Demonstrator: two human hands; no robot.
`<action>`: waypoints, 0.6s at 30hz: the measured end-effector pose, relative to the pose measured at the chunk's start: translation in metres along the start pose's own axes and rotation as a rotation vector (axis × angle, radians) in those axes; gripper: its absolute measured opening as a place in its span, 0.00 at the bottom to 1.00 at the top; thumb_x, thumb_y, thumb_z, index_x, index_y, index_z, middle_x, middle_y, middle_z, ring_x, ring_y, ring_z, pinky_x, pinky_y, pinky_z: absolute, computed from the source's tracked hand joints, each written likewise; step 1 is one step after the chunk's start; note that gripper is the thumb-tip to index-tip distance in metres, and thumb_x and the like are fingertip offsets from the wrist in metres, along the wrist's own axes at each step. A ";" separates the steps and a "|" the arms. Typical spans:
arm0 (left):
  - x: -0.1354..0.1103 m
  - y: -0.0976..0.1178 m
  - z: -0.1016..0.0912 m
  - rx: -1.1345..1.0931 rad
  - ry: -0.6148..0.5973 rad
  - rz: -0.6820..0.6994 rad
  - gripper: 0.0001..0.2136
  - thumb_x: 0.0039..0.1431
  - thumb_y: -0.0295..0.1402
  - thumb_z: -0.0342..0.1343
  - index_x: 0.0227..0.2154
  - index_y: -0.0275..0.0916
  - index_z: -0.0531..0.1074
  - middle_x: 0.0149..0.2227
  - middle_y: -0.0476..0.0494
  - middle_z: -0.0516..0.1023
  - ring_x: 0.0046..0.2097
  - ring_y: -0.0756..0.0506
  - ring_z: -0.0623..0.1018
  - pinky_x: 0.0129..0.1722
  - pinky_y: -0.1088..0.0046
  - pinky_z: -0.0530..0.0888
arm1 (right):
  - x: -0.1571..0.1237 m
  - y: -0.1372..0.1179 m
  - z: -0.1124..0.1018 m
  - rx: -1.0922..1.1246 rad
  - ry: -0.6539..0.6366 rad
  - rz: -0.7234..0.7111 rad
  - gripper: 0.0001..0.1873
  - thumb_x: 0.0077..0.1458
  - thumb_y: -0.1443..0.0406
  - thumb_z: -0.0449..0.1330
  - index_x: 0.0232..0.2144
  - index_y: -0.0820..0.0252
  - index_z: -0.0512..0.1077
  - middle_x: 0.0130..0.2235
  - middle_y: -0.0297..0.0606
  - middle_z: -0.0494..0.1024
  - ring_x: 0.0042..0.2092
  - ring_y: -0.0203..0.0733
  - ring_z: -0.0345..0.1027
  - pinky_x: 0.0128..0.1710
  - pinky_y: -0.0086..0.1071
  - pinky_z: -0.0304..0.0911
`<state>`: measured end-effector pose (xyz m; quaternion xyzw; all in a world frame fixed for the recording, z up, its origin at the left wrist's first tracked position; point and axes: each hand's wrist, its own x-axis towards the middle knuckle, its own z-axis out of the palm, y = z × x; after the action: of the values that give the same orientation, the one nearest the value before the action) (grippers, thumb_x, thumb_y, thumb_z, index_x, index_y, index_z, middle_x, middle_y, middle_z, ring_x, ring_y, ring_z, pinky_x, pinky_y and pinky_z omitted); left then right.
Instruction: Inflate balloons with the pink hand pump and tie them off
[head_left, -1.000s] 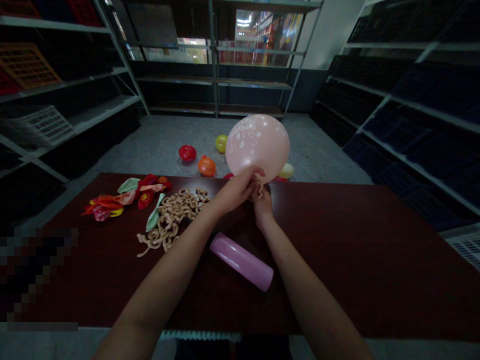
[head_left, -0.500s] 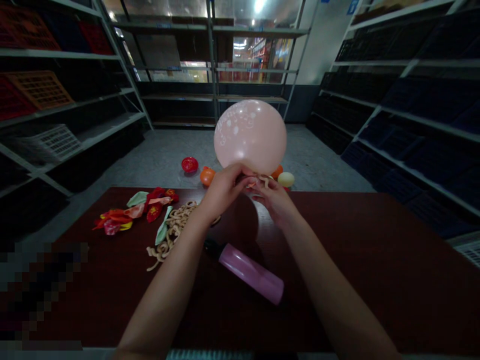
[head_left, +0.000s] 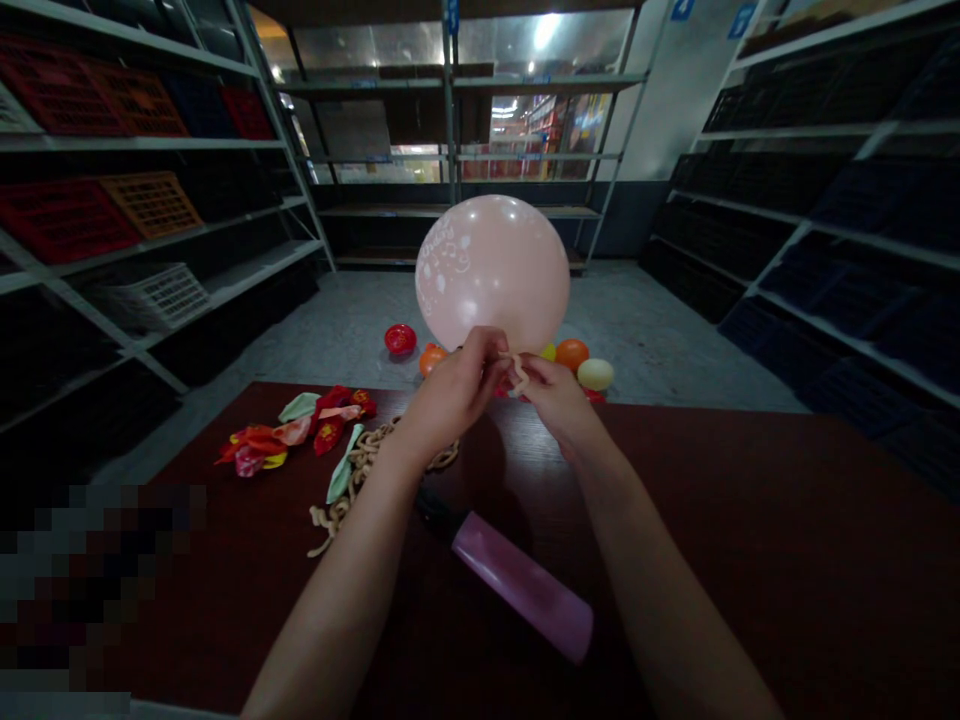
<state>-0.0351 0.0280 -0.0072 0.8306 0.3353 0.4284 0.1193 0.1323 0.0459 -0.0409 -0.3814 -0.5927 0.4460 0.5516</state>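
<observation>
An inflated pale pink balloon (head_left: 491, 270) with white print floats above the far edge of the dark red table (head_left: 750, 540). My left hand (head_left: 454, 390) pinches the balloon's neck from the left, fingers closed. My right hand (head_left: 555, 395) is closed on a beige clip or tie (head_left: 517, 372) at the neck, touching the left hand's fingertips. Below my forearms a pink hand pump (head_left: 521, 585) lies on the table.
A heap of beige ties (head_left: 360, 470) and flat, uninflated balloons (head_left: 296, 430) lie on the table's left part. Several inflated balloons (head_left: 592, 372) rest on the grey floor beyond. Metal shelving with crates (head_left: 150, 200) lines both sides and the back.
The balloon and both hands have risen a little and shifted left in view. My right hand moved from under the neck to beside it. The view tilted upward.
</observation>
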 end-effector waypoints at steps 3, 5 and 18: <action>0.000 -0.002 -0.001 0.031 0.027 0.035 0.06 0.71 0.31 0.52 0.47 0.39 0.69 0.40 0.43 0.80 0.40 0.48 0.80 0.42 0.71 0.75 | -0.003 -0.002 0.001 -0.124 -0.032 -0.024 0.06 0.51 0.60 0.66 0.25 0.54 0.78 0.28 0.30 0.79 0.35 0.41 0.73 0.39 0.35 0.68; 0.000 -0.003 -0.003 0.048 0.029 0.088 0.06 0.70 0.30 0.54 0.46 0.38 0.72 0.42 0.41 0.80 0.43 0.47 0.80 0.46 0.69 0.75 | -0.004 -0.003 0.000 -0.134 -0.049 -0.020 0.05 0.51 0.61 0.65 0.25 0.54 0.79 0.29 0.31 0.80 0.35 0.41 0.73 0.40 0.36 0.68; 0.000 -0.002 -0.010 0.112 0.021 0.184 0.17 0.62 0.35 0.65 0.53 0.41 0.76 0.50 0.38 0.78 0.52 0.42 0.78 0.52 0.61 0.76 | -0.005 -0.004 -0.013 0.277 -0.141 0.297 0.16 0.44 0.54 0.75 0.36 0.51 0.81 0.39 0.35 0.85 0.41 0.43 0.78 0.35 0.34 0.73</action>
<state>-0.0444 0.0286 -0.0021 0.8587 0.2822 0.4267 0.0293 0.1455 0.0409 -0.0388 -0.3531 -0.5001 0.6251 0.4843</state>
